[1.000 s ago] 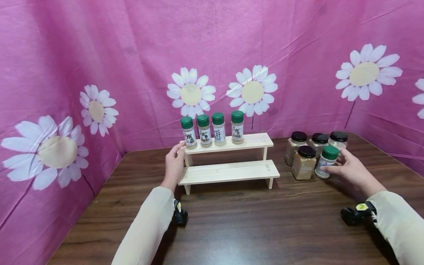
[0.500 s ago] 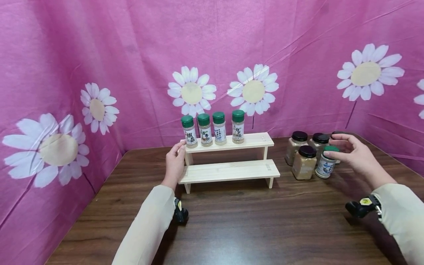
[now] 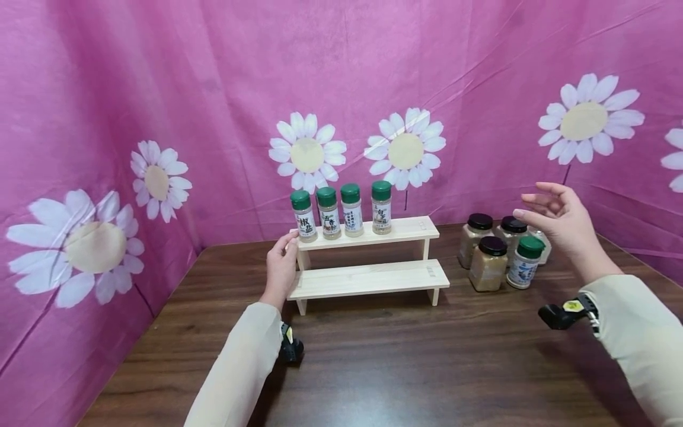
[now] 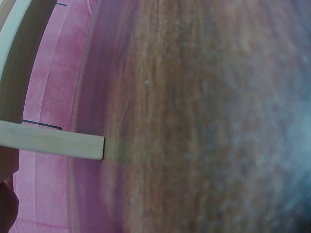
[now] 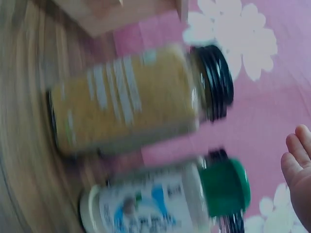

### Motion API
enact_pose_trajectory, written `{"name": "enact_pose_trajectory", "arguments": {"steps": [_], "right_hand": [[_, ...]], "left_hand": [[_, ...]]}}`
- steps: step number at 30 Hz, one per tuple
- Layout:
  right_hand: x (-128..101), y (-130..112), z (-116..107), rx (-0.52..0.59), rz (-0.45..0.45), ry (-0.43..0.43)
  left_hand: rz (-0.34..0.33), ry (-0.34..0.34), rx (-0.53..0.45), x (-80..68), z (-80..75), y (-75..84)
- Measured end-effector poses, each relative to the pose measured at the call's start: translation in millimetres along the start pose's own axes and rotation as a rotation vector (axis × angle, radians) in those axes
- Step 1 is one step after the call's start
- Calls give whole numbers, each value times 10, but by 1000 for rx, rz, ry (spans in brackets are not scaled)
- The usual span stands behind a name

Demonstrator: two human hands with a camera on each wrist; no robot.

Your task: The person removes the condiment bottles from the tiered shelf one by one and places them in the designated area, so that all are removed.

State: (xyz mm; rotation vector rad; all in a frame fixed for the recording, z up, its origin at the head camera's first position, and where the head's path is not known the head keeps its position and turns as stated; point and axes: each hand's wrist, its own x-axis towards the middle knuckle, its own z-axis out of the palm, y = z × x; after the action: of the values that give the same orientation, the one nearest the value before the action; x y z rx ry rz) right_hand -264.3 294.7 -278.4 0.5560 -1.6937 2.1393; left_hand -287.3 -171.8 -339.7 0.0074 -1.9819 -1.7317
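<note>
In the head view, a two-step wooden rack (image 3: 368, 279) stands mid-table. My left hand (image 3: 280, 267) holds the left end of its upper step; a bit of finger (image 4: 7, 206) appears at the lower left of the left wrist view. My right hand (image 3: 568, 231) is raised above the jars at the right, fingers spread and slightly bent, with nothing in it. Below it stands a green-capped spice shaker (image 3: 523, 264), upright and with a blue-and-white label. Beside that shaker is a black-lidded square jar (image 3: 488, 267) of tan powder, also large in the right wrist view.
Several green-capped spice shakers (image 3: 352, 213) stand in a row on the upper step, with a wider gap before the rightmost one. More black-lidded jars (image 3: 472, 243) stand behind the front pair, one partly hidden. A pink flowered cloth (image 3: 341, 71) hangs behind the wooden table (image 3: 373, 367).
My right hand has let go of the green-capped spice shaker on the table and risen above the jars. The shaker stays standing in place. My left hand has stayed at the rack's end.
</note>
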Motion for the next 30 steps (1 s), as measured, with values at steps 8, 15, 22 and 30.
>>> {"name": "enact_pose_trajectory", "arguments": {"steps": [8,15,22,30], "right_hand": [[-12,127,397,87,-16,-23],[42,234,749,127,5,-57],[116,302,1086,28,46,-77],[234,398,1349,-19,97,-98]], "left_hand": [[-3,-9,-3,-5,12,-38],[-3,-11,-8,20,3,-26],[-3,-3,10,21,15,3],[0,2,-8,11,5,-9]]}}
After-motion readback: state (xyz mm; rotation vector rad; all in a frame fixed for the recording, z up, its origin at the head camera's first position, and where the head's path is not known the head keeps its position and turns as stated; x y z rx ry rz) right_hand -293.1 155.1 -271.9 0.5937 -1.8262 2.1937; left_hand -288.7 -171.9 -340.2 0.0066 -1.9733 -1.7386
